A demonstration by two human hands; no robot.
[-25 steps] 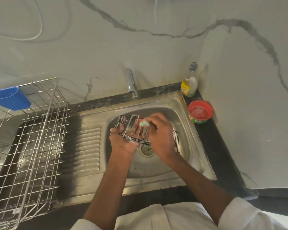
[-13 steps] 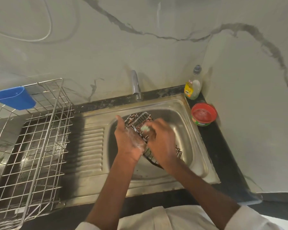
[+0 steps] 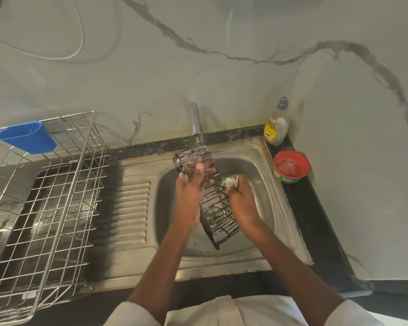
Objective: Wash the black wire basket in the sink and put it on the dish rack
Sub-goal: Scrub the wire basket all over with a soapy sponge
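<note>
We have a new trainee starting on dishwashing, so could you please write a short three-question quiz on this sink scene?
1. True or false: the black wire basket already sits on the dish rack.
2. Which of the hands grips the green scrubber? A) left hand B) right hand
3. Fill in: the red tub stands in front of the soap ____.

Key: 1 false, it is held over the sink; 2 B; 3 bottle.

Left hand (image 3: 190, 184) grips; right hand (image 3: 239, 196) apparently pinches, fingers curled.
</note>
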